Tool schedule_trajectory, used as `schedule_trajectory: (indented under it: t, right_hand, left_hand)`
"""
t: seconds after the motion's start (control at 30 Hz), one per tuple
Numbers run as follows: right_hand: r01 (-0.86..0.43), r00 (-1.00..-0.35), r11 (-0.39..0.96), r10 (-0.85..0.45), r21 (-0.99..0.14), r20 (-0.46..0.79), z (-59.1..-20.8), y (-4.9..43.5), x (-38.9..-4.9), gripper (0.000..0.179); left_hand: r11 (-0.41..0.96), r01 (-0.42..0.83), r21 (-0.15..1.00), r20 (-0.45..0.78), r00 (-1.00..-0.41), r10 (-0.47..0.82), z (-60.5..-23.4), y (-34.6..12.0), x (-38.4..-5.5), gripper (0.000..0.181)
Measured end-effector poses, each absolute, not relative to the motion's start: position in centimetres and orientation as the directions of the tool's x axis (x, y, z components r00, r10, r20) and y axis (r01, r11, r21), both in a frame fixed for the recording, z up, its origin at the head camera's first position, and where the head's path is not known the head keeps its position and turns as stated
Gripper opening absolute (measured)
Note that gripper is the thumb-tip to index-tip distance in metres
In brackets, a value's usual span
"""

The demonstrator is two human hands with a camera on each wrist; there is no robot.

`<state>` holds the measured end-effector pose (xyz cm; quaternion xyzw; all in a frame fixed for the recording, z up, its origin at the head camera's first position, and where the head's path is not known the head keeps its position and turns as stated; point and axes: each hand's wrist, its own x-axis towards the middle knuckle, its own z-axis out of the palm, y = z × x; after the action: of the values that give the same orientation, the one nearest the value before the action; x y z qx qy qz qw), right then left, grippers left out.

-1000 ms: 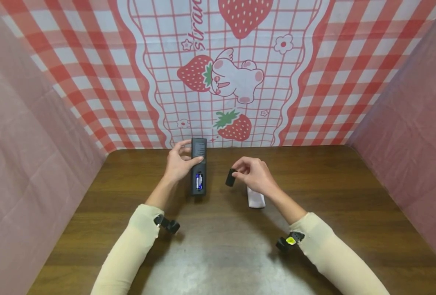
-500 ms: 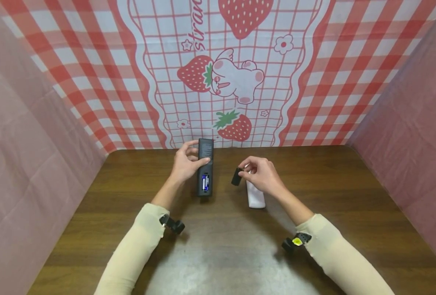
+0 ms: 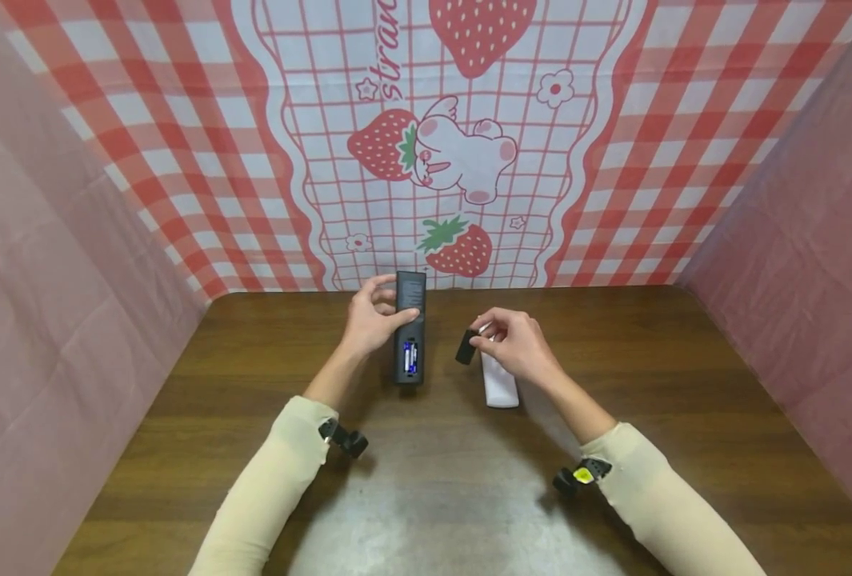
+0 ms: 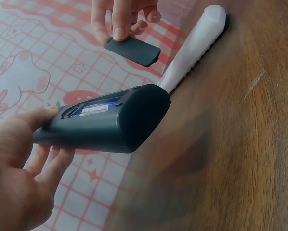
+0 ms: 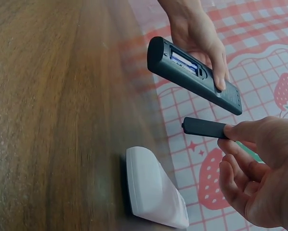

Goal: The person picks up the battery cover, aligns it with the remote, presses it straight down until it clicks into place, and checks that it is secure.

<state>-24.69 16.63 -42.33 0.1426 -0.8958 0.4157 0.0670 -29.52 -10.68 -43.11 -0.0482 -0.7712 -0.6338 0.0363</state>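
My left hand (image 3: 374, 324) grips a black remote control (image 3: 410, 300) held back side up above the table, thumb on its back and fingers beneath. Its battery compartment is uncovered, and blue-and-white batteries (image 4: 97, 109) lie side by side inside. To the right, my right hand (image 3: 515, 340) pinches a small black battery cover (image 5: 204, 127) by one end, between thumb and fingertips. A gap separates the cover from the remote. Partly hidden under the right hand in the head view, a white remote control (image 3: 501, 388) lies on the table.
The brown wooden table (image 3: 426, 496) carries the white remote near its back half. Behind it hangs a red-and-white checked cloth (image 3: 462, 152) with strawberry prints. Pink cloth walls (image 3: 58, 264) close off both sides.
The left hand has shifted right with the black remote. The right hand, still pinching the battery cover, has moved slightly right. The white remote stays where it was.
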Motion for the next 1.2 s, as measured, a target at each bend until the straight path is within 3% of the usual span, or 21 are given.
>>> schedule_trajectory:
  t: [0.53, 1.2]
  right_hand:
    - [-0.327, -0.945, 0.566, -0.201, -0.757, 0.258, -41.0, 17.3, -25.3, 0.018]
    - [-0.274, -0.949, 0.488, -0.278, -0.828, 0.150, -40.2, 18.1, -25.6, 0.021]
  left_hand:
    - [0.162, 0.116, 0.980, 0.112, -0.993, 0.028, -42.5, -10.3, -29.6, 0.079]
    - [0.091, 0.090, 0.992, 0.086, -0.995, 0.044, -42.5, -10.0, -29.5, 0.080]
